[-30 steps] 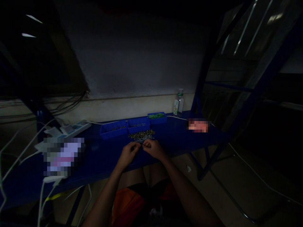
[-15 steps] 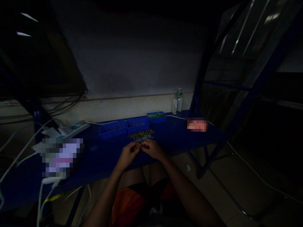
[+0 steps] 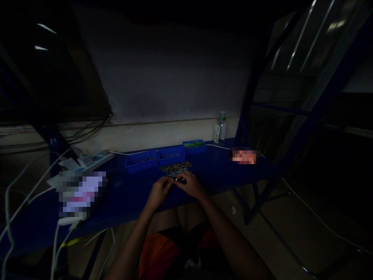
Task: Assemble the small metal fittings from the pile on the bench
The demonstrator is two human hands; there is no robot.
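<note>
Both hands meet over the blue table (image 3: pixel 122 198), fingertips nearly touching. My left hand (image 3: pixel 160 189) is closed in a pinch, and my right hand (image 3: pixel 189 184) is pinched as well. A tiny bright bit shows between the fingertips, too small to name. Just beyond the hands lies a pile of thin silvery metal pieces (image 3: pixel 177 172), partly hidden by the fingers. Brass-coloured small parts (image 3: pixel 175 167) are heaped behind it. Further back stand a blue bin with a few brass parts (image 3: pixel 142 165), a blue bin with thin metal pieces (image 3: pixel 171 158) and a blue bin with green items (image 3: pixel 194 148).
A clear bottle (image 3: pixel 220 130) stands by the wall. A power strip (image 3: pixel 97 159) with white cables lies at the left, near a blurred-out object (image 3: pixel 84 194). Another blurred-out object (image 3: pixel 244 156) is at the right. Blue frame posts flank the table.
The whole view has shifted slightly, with things appearing a little lower and to the right. A small bright bit now shows between the fingertips. Both hands remain pinched together at the same place.
</note>
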